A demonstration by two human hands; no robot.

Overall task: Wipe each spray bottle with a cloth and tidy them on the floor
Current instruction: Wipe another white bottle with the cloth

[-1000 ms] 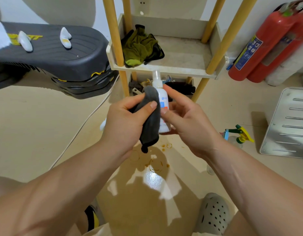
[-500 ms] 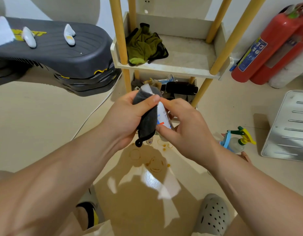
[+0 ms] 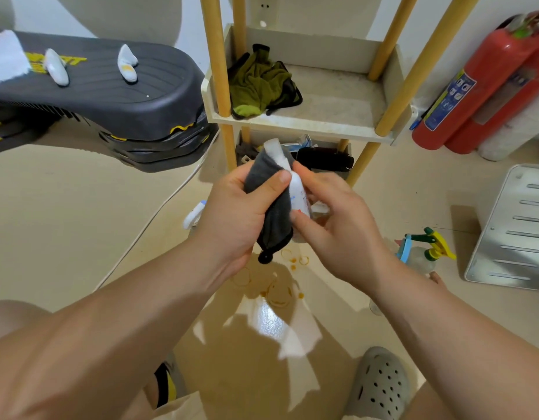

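A small white spray bottle is held up at the centre of the view, tilted with its cap toward the shelf. My left hand grips a dark grey cloth wrapped round the bottle's left side and top. My right hand pinches the bottle's lower part between thumb and fingers. A clear spray bottle with a green and yellow trigger lies on the floor to the right. Another white bottle lies on the floor, half hidden behind my left hand.
A wooden shelf unit stands straight ahead with a green rag on it. A dark step platform is at the left, red fire extinguishers and a metal tray at the right. Orange stains mark the floor below.
The cloth has slid up over the bottle's cap, and the bottle has tipped from upright to leaning away. Both hands stay on it.
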